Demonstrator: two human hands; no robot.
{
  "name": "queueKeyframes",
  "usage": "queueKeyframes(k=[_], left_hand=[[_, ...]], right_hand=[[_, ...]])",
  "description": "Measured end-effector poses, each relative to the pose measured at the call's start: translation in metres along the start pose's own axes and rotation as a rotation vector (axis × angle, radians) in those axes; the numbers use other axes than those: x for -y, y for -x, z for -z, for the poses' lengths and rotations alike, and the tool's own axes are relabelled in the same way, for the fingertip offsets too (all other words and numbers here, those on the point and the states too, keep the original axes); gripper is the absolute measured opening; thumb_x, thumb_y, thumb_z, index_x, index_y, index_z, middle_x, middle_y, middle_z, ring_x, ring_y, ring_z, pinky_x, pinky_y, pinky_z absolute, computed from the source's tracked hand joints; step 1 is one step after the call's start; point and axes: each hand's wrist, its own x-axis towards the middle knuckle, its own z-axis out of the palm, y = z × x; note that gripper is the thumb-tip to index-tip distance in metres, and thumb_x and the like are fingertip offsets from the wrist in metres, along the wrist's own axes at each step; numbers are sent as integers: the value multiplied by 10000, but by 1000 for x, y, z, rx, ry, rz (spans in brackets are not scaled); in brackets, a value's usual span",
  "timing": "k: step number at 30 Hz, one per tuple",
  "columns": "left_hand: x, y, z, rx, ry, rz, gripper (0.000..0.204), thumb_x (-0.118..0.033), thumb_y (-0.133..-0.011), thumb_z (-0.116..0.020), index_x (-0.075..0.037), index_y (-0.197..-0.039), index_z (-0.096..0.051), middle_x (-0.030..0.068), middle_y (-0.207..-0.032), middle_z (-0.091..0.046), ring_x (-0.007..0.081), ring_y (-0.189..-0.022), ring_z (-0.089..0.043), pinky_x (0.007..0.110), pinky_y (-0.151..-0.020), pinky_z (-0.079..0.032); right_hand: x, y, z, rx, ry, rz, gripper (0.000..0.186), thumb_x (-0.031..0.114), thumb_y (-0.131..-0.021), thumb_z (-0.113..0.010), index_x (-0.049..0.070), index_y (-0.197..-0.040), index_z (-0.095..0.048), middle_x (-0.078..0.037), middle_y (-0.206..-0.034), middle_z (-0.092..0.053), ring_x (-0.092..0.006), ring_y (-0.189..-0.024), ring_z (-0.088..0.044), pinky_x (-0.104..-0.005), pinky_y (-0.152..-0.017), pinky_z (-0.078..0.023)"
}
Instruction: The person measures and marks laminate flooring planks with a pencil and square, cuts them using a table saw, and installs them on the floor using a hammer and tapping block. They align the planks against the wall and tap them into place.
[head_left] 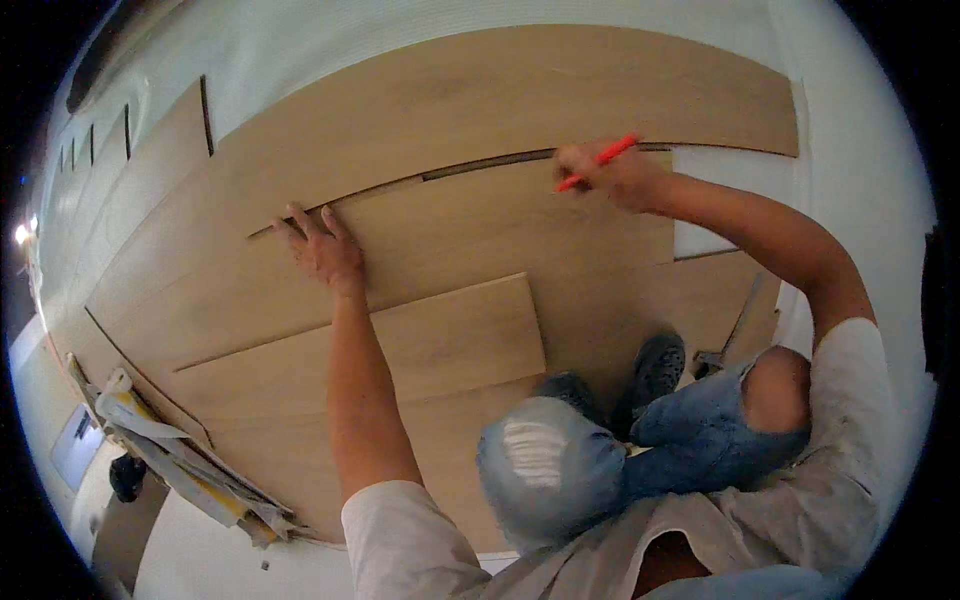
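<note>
My left hand (pixel 325 250) lies flat with fingers spread on a wood-look floor plank (pixel 450 215), its fingertips at the gap along the plank's far edge. In my right hand (pixel 605 175) is a red pencil (pixel 615 150), held slantwise with its lower end close to the plank's surface. Beyond the narrow dark gap runs a long floor plank (pixel 520 85). The plank under my hands stops at the right, where pale underlay (pixel 715 175) shows. Whether the pencil's tip touches the plank, I cannot tell.
A shorter loose plank (pixel 450 335) rests on the laid floor near my knees. By my right shoe sits a dark tool (pixel 707 363), partly hidden. Crumpled packaging (pixel 170 450) lies at the lower left. Staggered plank ends (pixel 180 140) meet white underlay (pixel 330 60) at the far left.
</note>
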Motion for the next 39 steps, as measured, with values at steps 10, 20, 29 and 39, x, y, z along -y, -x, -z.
queueKeyframes(k=[10, 20, 29, 39], left_hand=[[3, -5, -3, -22, 49, 34, 540, -334, -960, -515, -118, -1445, -415, 257, -1508, -294, 409, -1349, -355, 486, -1100, -310], [3, -6, -2, 23, -27, 43, 552, -344, -973, -471, -118, -1469, -384, 249, -1526, -277, 402, -1381, -325, 461, -1113, -314], [2, -6, -3, -8, -13, 2, 562, -324, -960, -500, -117, -1467, -376, 247, -1523, -278, 415, -1370, -330, 472, -1104, -317], [-4, -3, 3, -11, 4, 7, 550, -307, -952, -515, -80, -1441, -406, 277, -1493, -309, 424, -1368, -326, 491, -1106, -305]], right_hand=[[31, -128, -123, -505, 182, 433, 169, 206, -847, -633, 55, -917, -606, -146, -855, -641, -345, -816, -615, -446, -729, -484], [26, -139, -139, -743, 294, 459, 150, 205, -835, -611, 62, -866, -580, -142, -810, -583, -344, -781, -565, -459, -703, -452], [27, -139, -134, -698, 210, 468, 161, 205, -838, -609, 52, -857, -564, -150, -815, -598, -335, -782, -572, -444, -700, -459], [29, -137, -138, -774, 101, 426, 171, 216, -855, -591, 49, -851, -560, -130, -790, -625, -331, -755, -575, -449, -658, -454]])
